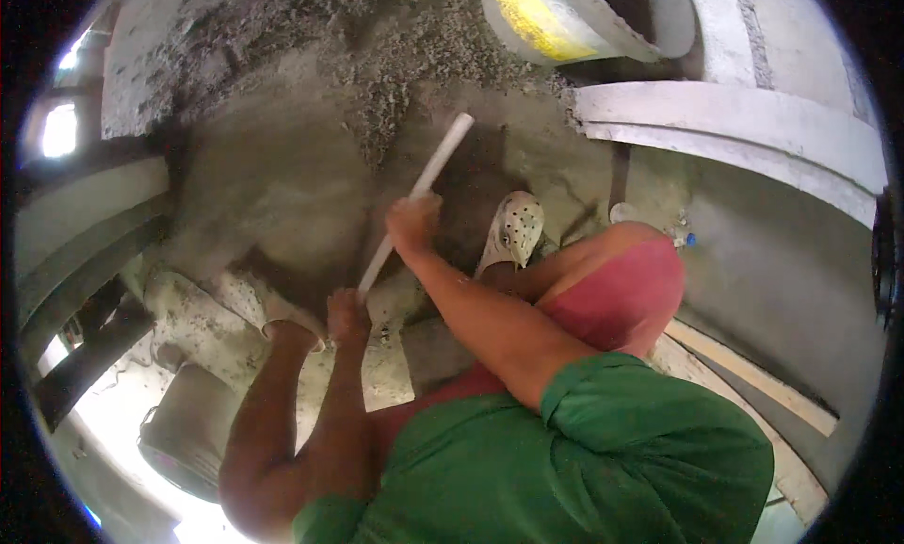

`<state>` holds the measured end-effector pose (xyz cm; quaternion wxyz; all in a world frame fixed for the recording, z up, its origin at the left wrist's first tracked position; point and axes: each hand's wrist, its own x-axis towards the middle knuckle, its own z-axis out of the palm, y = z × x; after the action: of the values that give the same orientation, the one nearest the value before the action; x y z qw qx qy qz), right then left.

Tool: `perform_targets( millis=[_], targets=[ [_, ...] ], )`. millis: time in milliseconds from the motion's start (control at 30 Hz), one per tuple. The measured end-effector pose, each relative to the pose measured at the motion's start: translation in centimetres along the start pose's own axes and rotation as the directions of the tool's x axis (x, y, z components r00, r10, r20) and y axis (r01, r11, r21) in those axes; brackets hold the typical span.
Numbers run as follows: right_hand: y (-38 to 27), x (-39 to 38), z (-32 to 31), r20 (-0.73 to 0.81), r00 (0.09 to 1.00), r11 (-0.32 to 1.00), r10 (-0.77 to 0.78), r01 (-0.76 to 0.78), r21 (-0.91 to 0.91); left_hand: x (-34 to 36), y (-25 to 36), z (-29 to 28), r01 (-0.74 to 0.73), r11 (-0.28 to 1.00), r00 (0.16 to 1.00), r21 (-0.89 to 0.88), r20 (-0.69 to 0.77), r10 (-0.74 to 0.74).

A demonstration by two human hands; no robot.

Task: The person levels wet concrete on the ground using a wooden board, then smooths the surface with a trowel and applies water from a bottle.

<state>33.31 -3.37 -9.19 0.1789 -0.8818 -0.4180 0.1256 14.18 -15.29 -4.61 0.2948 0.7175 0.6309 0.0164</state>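
Observation:
Both my hands are closed around a pale, straight bar [441, 158] that lies slantwise in front of me. My right hand [414, 224] grips it near the middle. Lower and to the left, my left hand [348, 316] holds its near end. The far end points up and to the right, over grey mortar [273, 191] on the floor. Around the bar the mortar looks smooth; farther away lies rough, crumbly mortar [282, 49]. Whether the bar touches the surface all along, I cannot tell.
A whitish bucket [546, 21] with a yellow patch is at the far right. Beside it runs a white ledge [725, 115]. My pale perforated clogs [516, 226] flank the bar. A grey container [193, 426] stands at lower left; a wooden strip [753, 376] lies at right.

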Motion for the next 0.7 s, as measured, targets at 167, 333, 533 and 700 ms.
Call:
perform_targets(
  millis=[167, 333, 533, 700],
  targets=[
    [-4.5, 3.0, -3.4, 0.247, 0.941, 0.91, 0.23, -0.298, 0.288, 0.1, -0.7, -0.2, 0.023, 1.0, 0.997, -0.007, -0.068, -0.024],
    [4.4, 10.4, -8.9, 0.264, 0.859, 0.88, 0.439, -0.47, 0.065, 6.2, 5.6, 2.4, -0.391, 0.921, 0.915, -0.006, -0.113, 0.388],
    [1.9, 6.9, -2.1, 0.282, 0.917, 0.96, 0.281, -0.267, -0.088, 4.1, 5.4, -1.6, 0.25, 0.952, 0.92, -0.179, 0.35, -0.176],
    [-8.8, 1.4, 1.9, -0.069, 0.98, 0.953, -0.189, 0.2, 0.23, -0.2, 0.7, 0.0, 0.314, 0.949, 0.945, -0.03, 0.104, -0.31]
  ],
)
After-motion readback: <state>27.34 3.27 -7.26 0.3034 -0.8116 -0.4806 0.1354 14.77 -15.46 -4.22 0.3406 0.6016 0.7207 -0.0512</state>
